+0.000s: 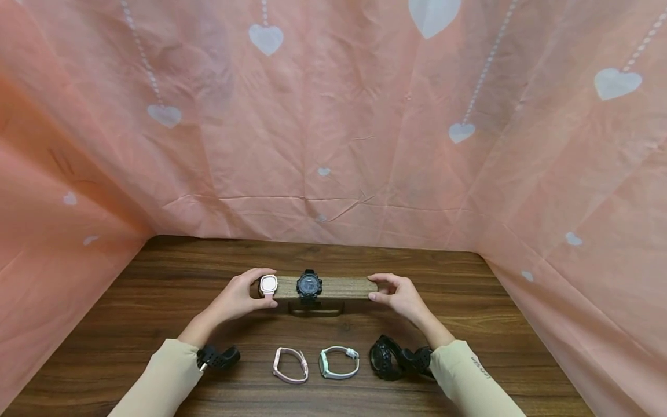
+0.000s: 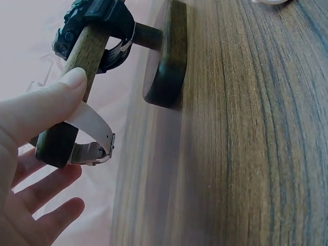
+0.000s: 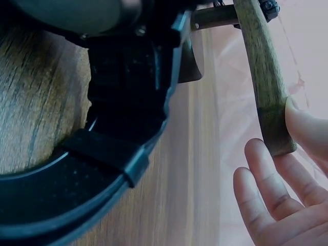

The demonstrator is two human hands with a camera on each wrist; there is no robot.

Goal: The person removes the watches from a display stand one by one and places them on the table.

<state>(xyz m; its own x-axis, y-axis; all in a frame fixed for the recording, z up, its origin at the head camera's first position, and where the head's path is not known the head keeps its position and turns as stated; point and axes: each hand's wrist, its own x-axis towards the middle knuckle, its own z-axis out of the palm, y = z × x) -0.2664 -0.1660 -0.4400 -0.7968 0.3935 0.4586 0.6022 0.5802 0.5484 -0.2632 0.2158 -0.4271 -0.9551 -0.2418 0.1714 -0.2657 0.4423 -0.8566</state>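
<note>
A wooden watch stand [image 1: 346, 287] with a horizontal bar stands on the table. A watch with a pale square face and pink strap [image 1: 268, 284] loops round the bar's left end, and a black watch [image 1: 310, 285] sits left of its middle. My left hand [image 1: 241, 296] grips the left end beside the pink watch; in the left wrist view, the left thumb [image 2: 72, 84] presses on the wood near the strap. My right hand [image 1: 403, 296] pinches the right end between thumb and fingers. In the right wrist view the wooden bar [image 3: 264, 77] shows between them.
Nearer me on the table [image 1: 250, 394] lie a pink watch [image 1: 290, 379], a mint-green watch [image 1: 341, 376] and a large black watch [image 1: 383, 359]. A dark wrist strap [image 1: 221, 358] hangs at my left sleeve. Pink cloth [image 1: 333, 145] with hearts encloses the back and sides.
</note>
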